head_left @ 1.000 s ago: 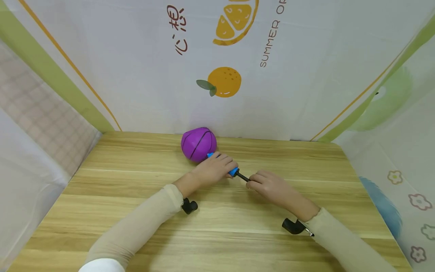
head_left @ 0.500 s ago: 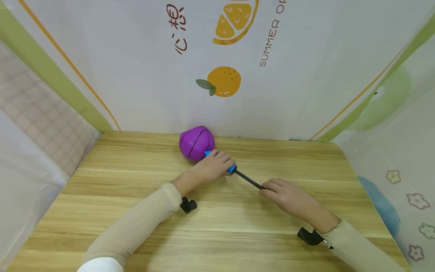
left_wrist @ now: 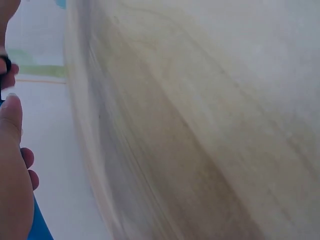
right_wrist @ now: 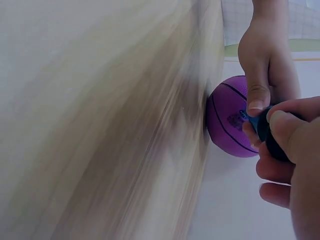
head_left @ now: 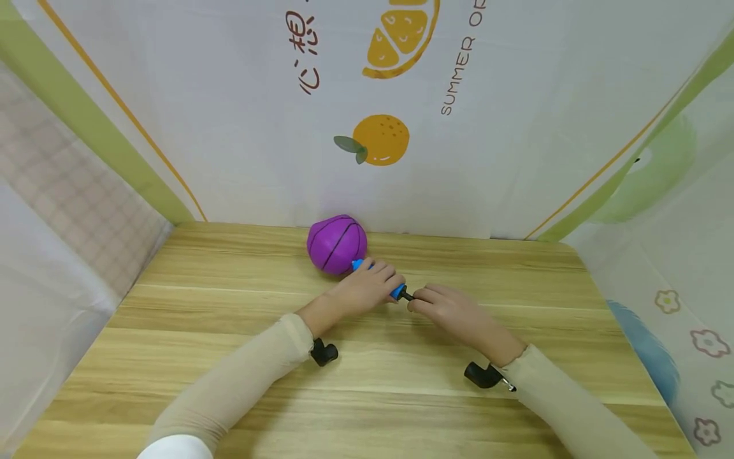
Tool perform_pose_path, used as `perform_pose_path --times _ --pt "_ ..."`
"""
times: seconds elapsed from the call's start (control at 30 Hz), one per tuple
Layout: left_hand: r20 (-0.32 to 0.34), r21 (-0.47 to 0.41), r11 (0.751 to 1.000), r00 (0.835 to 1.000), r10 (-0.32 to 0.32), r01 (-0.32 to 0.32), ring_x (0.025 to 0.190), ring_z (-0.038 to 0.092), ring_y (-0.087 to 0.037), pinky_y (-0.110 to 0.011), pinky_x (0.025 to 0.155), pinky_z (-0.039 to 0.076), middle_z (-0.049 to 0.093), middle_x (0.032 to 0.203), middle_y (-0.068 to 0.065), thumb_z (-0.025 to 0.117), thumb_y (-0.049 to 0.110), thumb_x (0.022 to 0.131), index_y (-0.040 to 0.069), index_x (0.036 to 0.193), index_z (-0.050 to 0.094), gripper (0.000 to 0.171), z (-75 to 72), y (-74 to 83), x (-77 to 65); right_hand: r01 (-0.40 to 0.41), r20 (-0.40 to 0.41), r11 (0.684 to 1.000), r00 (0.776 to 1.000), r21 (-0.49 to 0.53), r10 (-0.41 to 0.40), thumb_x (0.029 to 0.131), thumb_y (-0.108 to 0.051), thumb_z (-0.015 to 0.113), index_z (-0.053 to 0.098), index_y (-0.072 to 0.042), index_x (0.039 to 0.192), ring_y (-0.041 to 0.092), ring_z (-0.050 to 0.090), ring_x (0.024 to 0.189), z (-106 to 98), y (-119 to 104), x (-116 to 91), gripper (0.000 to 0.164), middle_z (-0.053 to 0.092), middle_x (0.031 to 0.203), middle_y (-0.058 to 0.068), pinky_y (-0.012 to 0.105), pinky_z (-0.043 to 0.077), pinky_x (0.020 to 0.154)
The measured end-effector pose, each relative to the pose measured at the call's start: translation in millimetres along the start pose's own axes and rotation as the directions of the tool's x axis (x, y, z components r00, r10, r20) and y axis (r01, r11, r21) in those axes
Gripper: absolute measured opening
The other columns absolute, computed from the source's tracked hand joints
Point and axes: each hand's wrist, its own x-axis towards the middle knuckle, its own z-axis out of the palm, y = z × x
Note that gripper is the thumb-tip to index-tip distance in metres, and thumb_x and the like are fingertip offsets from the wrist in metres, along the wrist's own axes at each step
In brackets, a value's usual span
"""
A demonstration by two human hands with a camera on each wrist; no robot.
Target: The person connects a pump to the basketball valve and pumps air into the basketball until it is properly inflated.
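A purple ball (head_left: 335, 245) with black lines, dented and not fully round, sits at the back of the table. My left hand (head_left: 367, 288) grips the blue barrel of a hand pump (head_left: 398, 292), whose front end meets the ball's lower right side. Curled round the pump's black handle end is my right hand (head_left: 450, 312), close beside the left one. Only a short piece of black rod shows between the hands. In the right wrist view the ball (right_wrist: 227, 117) lies behind both hands, and the black handle (right_wrist: 274, 142) shows between the right fingers.
The wooden table (head_left: 367, 408) reaches back to a white cloth (head_left: 252, 159) printed with fruit and lettering. More patterned cloth hangs at the left and right sides. A black camera mount (head_left: 323, 352) is on the left wrist, another (head_left: 482, 375) on the right.
My right hand first drew the handle out to the right, baring a longer rod, then pushed it back in toward the left hand. The left hand keeps its grip; the ball barely shifts.
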Motion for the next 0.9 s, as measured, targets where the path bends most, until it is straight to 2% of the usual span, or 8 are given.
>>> perform_pose_path --times 0.27,0.4,0.47,0.53,0.57,0.63,0.7,0.9 --pt "-0.01 -0.026 0.999 1.0 0.02 -0.02 0.12 0.053 -0.02 -0.04 0.106 0.039 0.06 0.121 0.003 0.056 0.04 0.103 0.019 0.126 0.057 0.031 -1.8 -3.5 -3.3 0.016 -0.024 1.0 1.0 -0.018 -0.016 0.082 0.01 0.076 0.069 -0.008 0.101 0.016 0.06 0.085 5.9 1.3 6.0 0.027 0.065 0.097 0.002 0.027 0.054 0.074" --pt "-0.017 -0.051 0.998 1.0 0.021 -0.022 0.121 0.053 -0.022 -0.04 0.106 0.039 0.06 0.121 0.002 0.059 0.039 0.102 0.019 0.125 0.056 0.031 -1.3 -7.9 -5.5 0.031 -0.031 0.999 0.999 -0.021 -0.032 0.081 0.004 0.079 0.068 -0.008 0.101 0.016 0.059 0.083 -0.6 -0.4 -4.0 0.025 0.066 0.097 0.003 0.027 0.053 0.072" --pt "-0.018 -0.065 0.998 1.0 0.018 -0.019 0.121 0.053 -0.023 -0.04 0.106 0.039 0.06 0.122 0.001 0.06 0.038 0.101 0.019 0.125 0.057 0.032 -1.4 -9.2 -6.0 0.035 -0.033 0.999 0.999 -0.014 -0.035 0.084 0.0 0.078 0.068 -0.008 0.101 0.016 0.059 0.083 -6.2 -2.2 -13.1 0.021 0.066 0.097 0.002 0.027 0.053 0.072" --pt "-0.02 -0.073 0.997 1.0 0.018 -0.019 0.122 0.053 -0.023 -0.041 0.106 0.039 0.061 0.123 0.0 0.061 0.037 0.101 0.018 0.126 0.057 0.032 -1.9 -10.1 -6.4 0.036 -0.036 0.999 0.999 -0.003 -0.036 0.096 -0.006 0.068 0.068 -0.008 0.102 0.016 0.059 0.084 -12.3 -4.2 -22.9 0.006 0.065 0.098 0.002 0.027 0.053 0.071" --pt "-0.02 -0.072 0.997 1.0 0.019 -0.02 0.123 0.053 -0.023 -0.04 0.106 0.039 0.061 0.124 0.0 0.061 0.037 0.101 0.018 0.126 0.057 0.032 -2.1 -10.5 -6.5 0.038 -0.039 0.999 0.999 0.002 -0.037 0.102 -0.009 0.06 0.068 -0.008 0.102 0.015 0.059 0.083 -15.4 -5.2 -27.5 0.008 0.065 0.098 0.002 0.027 0.053 0.071" --pt "-0.02 -0.078 0.997 1.0 0.017 -0.019 0.124 0.053 -0.023 -0.041 0.107 0.039 0.061 0.126 -0.001 0.061 0.037 0.101 0.018 0.127 0.057 0.033 -2.8 -11.0 -6.8 0.041 -0.048 0.999 0.998 0.004 -0.041 0.11 -0.016 0.042 0.068 -0.009 0.102 0.015 0.058 0.083 -21.2 -7.1 -35.6 0.028 0.064 0.098 0.002 0.027 0.053 0.071" --pt "-0.02 -0.079 0.997 1.0 0.014 -0.015 0.124 0.053 -0.023 -0.041 0.107 0.039 0.061 0.128 -0.001 0.061 0.036 0.101 0.018 0.128 0.058 0.032 -3.3 -11.7 -7.2 0.047 -0.06 0.999 0.997 0.002 -0.047 0.113 -0.022 0.027 0.068 -0.009 0.101 0.015 0.059 0.083 -26.0 -8.7 -41.2 0.044 0.064 0.097 0.001 0.027 0.053 0.071" --pt "-0.028 -0.069 0.998 1.0 0.013 -0.015 0.124 0.052 -0.021 -0.039 0.105 0.039 0.061 0.128 0.001 0.062 0.036 0.101 0.018 0.127 0.058 0.032 -3.8 -13.2 -6.4 0.068 -0.089 0.998 0.994 0.009 -0.067 0.112 -0.021 0.028 0.069 -0.008 0.1 0.016 0.06 0.083 -33.0 -9.7 -47.9 0.045 0.065 0.096 0.002 0.027 0.054 0.072"
